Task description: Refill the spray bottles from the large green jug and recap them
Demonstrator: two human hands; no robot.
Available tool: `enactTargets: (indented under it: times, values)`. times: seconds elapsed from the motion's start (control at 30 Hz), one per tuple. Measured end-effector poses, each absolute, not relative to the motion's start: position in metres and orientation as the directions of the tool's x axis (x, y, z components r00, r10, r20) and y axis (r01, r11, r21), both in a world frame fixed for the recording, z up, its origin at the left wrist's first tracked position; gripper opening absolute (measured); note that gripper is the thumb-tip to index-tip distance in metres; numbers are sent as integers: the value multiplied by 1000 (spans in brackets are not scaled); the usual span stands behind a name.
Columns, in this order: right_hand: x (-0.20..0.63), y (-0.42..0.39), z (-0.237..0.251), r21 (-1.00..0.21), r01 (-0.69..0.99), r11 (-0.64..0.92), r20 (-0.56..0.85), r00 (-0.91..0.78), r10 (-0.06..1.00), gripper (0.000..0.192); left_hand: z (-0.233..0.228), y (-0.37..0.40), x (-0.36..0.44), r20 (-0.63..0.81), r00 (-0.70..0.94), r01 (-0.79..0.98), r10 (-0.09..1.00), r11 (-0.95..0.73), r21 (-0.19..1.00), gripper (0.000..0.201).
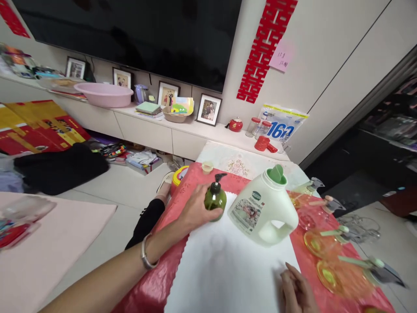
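My left hand [198, 206] is wrapped round a small green pump bottle [215, 201] with a black pump head. The bottle stands upright at the far left part of a white sheet [224, 269]. Just right of it is a large pale green detergent jug [265, 208], its spout uncapped and a green piece [276, 174] in the opening. Low on the right, my right hand [296, 289] rests over the edge of the sheet. Its fingers are loosely curled together, with nothing visible in them.
Several coloured bottles with spray or pump tops [329, 243] line the table's right side on a red cover [146, 287]. A small clear cup [207, 167] stands at the far left corner. Behind are a white cabinet with photo frames [209, 109] and a pink basin [104, 94].
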State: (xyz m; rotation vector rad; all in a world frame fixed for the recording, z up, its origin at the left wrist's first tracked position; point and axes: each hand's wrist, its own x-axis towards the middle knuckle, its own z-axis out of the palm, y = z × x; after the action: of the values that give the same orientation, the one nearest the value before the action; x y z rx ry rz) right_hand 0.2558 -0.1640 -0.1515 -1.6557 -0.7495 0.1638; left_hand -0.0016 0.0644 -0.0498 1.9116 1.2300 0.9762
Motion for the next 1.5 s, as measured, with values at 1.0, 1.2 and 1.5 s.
enactTargets:
  times: [1.0,1.2,1.5]
  values:
    - [114,-70,-93,-819,563,111,449,510,734,81,-137,-16,5,472,368,133,801,-548,826,79]
    - [128,-71,-92,-873,434,222,385,335,860,74,-133,-18,2,426,382,106,820,-497,861,83]
    - [129,-66,-90,-911,368,187,338,403,851,83,-134,-18,3,433,385,91,815,-501,861,84]
